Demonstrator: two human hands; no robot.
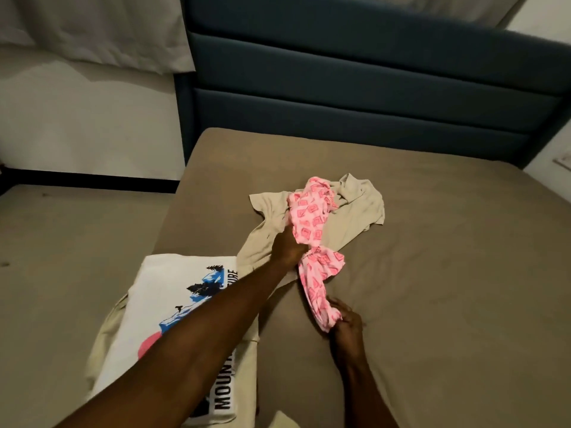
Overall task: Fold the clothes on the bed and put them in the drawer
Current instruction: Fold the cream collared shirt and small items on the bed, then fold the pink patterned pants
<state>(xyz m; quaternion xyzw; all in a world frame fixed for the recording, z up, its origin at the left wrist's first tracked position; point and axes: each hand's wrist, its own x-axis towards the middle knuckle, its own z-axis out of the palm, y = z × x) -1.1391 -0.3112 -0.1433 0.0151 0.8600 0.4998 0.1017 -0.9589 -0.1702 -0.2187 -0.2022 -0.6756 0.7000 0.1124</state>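
Observation:
A pink patterned garment lies bunched across a crumpled beige shirt in the middle of the bed. My left hand grips the pink garment near its middle. My right hand holds its near end, closer to me. A white T-shirt with a mountain print lies folded flat at the bed's near left corner, partly under my left forearm. No drawer is in view.
A dark blue padded headboard stands behind the bed. Tan floor lies left of the bed, with a white wall and a curtain hem beyond. A beige cloth edge shows under the white T-shirt.

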